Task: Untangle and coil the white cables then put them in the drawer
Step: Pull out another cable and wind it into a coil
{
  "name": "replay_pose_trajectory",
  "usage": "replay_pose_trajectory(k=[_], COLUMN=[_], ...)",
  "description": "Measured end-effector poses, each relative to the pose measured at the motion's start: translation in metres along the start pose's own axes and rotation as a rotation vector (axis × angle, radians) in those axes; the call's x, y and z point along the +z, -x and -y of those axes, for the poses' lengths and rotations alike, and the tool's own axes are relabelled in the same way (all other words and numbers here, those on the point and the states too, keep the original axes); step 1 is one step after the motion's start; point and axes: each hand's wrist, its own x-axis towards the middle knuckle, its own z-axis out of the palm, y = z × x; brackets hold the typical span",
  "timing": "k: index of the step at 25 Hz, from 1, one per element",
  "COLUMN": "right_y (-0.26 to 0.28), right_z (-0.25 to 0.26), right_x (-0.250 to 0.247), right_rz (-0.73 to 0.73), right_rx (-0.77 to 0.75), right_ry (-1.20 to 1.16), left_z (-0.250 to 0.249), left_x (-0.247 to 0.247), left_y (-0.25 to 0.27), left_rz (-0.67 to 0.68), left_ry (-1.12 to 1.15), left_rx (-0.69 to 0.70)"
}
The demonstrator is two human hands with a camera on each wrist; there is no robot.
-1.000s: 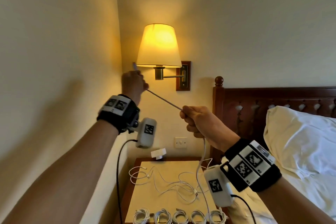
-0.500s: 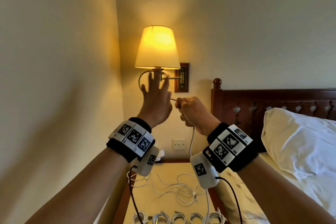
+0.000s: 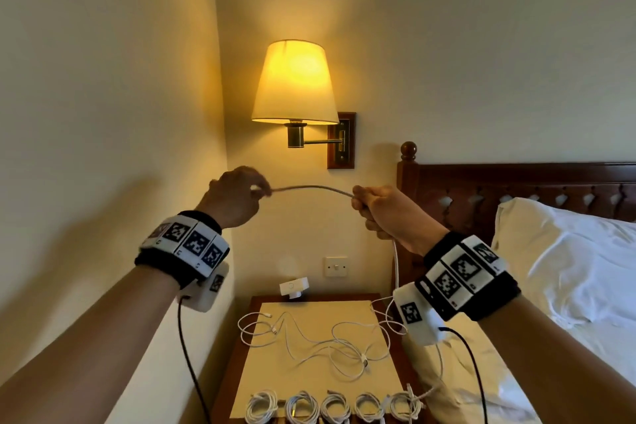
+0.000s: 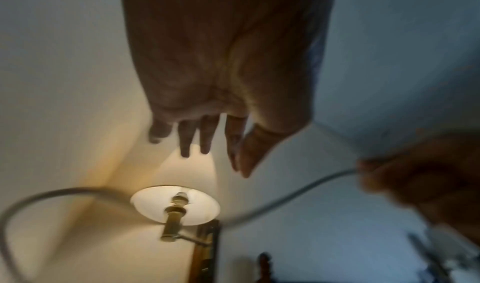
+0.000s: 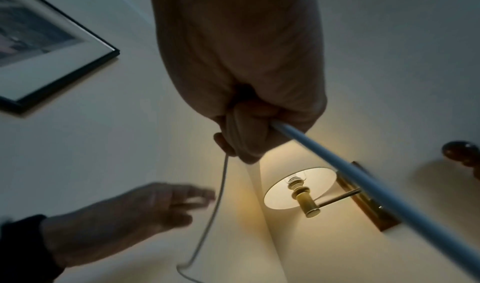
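Both hands are raised in front of the wall below the lamp. My right hand (image 3: pixel 382 210) is a fist round a white cable (image 3: pixel 309 186), which arcs left to my left hand (image 3: pixel 237 196). The left thumb and fingers pinch its end there. In the blurred left wrist view the left fingers (image 4: pixel 207 137) look straighter. From the right fist (image 5: pixel 246 123) the cable hangs down (image 3: pixel 395 262) to a loose white tangle (image 3: pixel 309 344) on the nightstand (image 3: pixel 254 301). Several coiled cables (image 3: pixel 330 408) line its front edge. No drawer is in view.
A lit wall lamp (image 3: pixel 294 83) hangs just above the hands. The wall corner is close on the left. A dark wooden headboard (image 3: pixel 516 189) and a white pillow (image 3: pixel 568 262) fill the right. A small white device (image 3: pixel 292 287) sits at the nightstand's back.
Half a second ago my left hand was open beside the right fist. It has moved left and now pinches the cable, drawing a short span between the hands. Both hands are lower.
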Motion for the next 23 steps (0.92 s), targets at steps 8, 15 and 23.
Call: replay_pose_trajectory(k=[8,15,23], right_y=[-0.019,-0.006,-0.016], right_z=[0.023,0.024,0.030], right_x=[0.011,-0.015,-0.011], right_rz=[-0.028,-0.092,-0.049], right_rx=[-0.060,-0.066,-0.104], right_ry=[0.062,0.074,0.253], left_z=[-0.054,-0.024,-0.037], left_x=[-0.003,-0.028,-0.018], left_y=[0.000,0.002,0.011], left_rz=[-0.079,0.085,-0.048], left_ry=[0.193,0.207,0.218], left_rx=[0.161,-0.083,0.040])
